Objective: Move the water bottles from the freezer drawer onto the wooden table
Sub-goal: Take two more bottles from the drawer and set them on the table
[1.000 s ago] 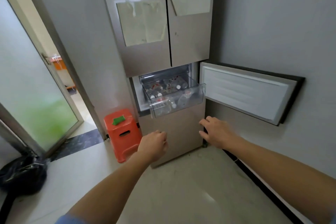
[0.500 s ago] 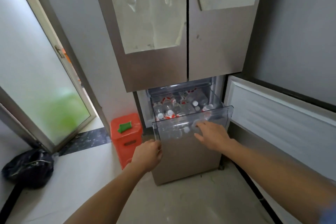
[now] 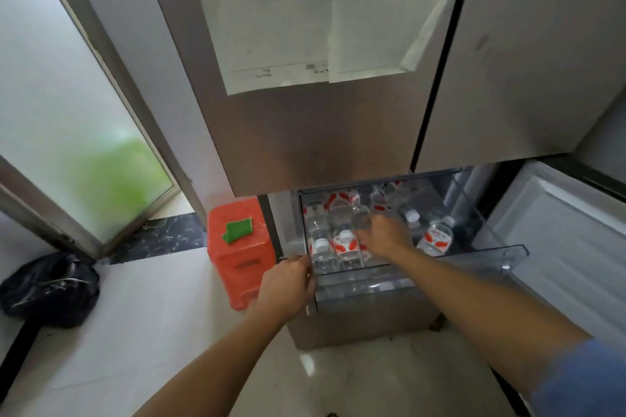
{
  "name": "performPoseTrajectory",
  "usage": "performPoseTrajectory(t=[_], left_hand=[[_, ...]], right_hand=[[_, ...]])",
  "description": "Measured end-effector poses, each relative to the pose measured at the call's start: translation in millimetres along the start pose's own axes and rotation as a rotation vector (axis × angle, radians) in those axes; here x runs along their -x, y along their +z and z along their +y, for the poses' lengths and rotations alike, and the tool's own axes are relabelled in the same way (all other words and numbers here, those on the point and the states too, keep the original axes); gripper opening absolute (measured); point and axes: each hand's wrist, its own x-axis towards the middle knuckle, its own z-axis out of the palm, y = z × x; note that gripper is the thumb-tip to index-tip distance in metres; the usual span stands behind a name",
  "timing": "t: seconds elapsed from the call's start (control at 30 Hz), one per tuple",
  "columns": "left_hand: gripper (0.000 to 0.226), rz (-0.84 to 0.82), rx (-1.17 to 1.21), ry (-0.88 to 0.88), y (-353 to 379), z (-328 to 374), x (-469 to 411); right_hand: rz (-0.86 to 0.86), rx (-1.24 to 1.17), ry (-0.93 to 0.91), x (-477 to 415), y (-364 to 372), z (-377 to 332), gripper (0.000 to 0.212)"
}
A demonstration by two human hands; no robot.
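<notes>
Far left on the floor [image 3: 152, 332] lies one black bag [image 3: 47, 288], slumped below one frosted glass door [image 3: 67, 105]. Right of it stands one orange stool [image 3: 244, 264], just beside the fridge [image 3: 321, 145], with one green scrap [image 3: 238, 230] lying on its top. Two paper sheets [image 3: 271, 27] are stuck to the fridge's upper left door, the right one overlapping the left one.

The left hand [image 3: 288, 284] is at the near-left corner of the clear drawer [image 3: 474, 256], with its fingers curled narrow over the rim there, gripping it. The drawer is pulled out from under the upper doors.

The bottles [image 3: 435, 239] lie inside the drawer, heaped on their sides and overlapping. They are clear, with white caps and red-and-white labels. At least six show and four caps can be picked out. The full count cannot be told, because the heap and the arm hide some.

The right hand [image 3: 384, 235] reaches into the middle of the drawer, palm down. Its fingers are curled round one bottle [image 3: 360, 215] on top of the heap, which still touches the others. One blue sleeve [image 3: 582, 382] covers that arm near the right edge.

Far right, one white-lined freezer door [image 3: 559, 230] stands swung open beside the drawer.
</notes>
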Motion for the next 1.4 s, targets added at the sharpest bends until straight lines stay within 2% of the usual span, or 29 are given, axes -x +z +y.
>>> performPoseTrajectory(t=[0.17, 0.23, 0.33, 0.43, 0.5, 0.57, 0.7, 0.77, 0.83, 0.93, 1.1, 1.23, 1.3, 1.4], left_hand=[[0.02, -0.057, 0.057, -0.023, 17.1, -16.0, -20.0], [0.023, -0.053, 0.087, -0.045, 22.6, -18.4, -20.2], [0.021, -0.022, 0.119, -0.084, 26.9, -17.4, -16.5], [0.022, -0.001, 0.074, -0.131, 24.4, -12.8, -14.7], [0.023, 0.013, 0.052, -0.169, 22.4, -8.9, -14.4], [0.022, 0.03, 0.048, -0.215, 19.0, -2.1, -15.2], [0.022, 0.172, 0.059, -0.249, 9.8, 22.8, -23.1], [0.028, 0.236, 0.092, -0.25, 7.2, 37.8, -26.5], [0.034, 0.267, 0.1, -0.242, 10.0, 51.7, -27.7], [0.041, 0.228, 0.103, -0.243, 19.6, 68.9, -28.7], [0.033, 0.164, 0.103, -0.305, 34.3, 74.4, -33.4], [0.029, 0.276, 0.287, -0.405, 26.9, 70.5, -35.8], [0.028, 0.336, 0.311, -0.419, 14.6, 68.3, -39.6], [0.023, 0.419, 0.238, -0.382, -12.7, 64.4, -46.2]], right_hand=[[-0.102, -0.322, 0.222, -72.3, 26.6, 2.1, 0.035], [-0.156, -0.365, 0.297, -121.8, 57.2, 21.6, 0.044], [-0.301, -0.31, 0.262, -188.3, 102.9, 43.4, 0.057], [-0.194, -0.549, 0.292, -157.5, 73.8, 14.9, 0.05], [-0.214, -0.675, 0.291, -134.2, 44.2, -0.4, 0.048], [-0.337, -0.742, 0.3, -122.3, 26.1, 2.3, 0.046], [-0.743, -0.787, 0.327, -107.1, 9.7, 19.9, 0.044], [-0.823, -0.777, 0.349, -97.8, 9.3, 22.9, 0.036], [-0.847, -0.813, 0.392, -92.0, 14.7, 25.7, 0.04], [-0.865, -0.788, 0.429, -88.9, 18.2, 29.9, 0.056], [-0.871, -0.687, 0.395, -89.3, 18.1, 32.7, 0.06], [-0.873, -0.624, 0.333, -88.3, 9.4, 35.9, 0.067], [-0.773, -0.57, 0.261, -89.5, 3.7, 34.8, 0.068], [-0.534, -0.529, 0.187, -101.4, 1.0, 36.3, 0.046]])
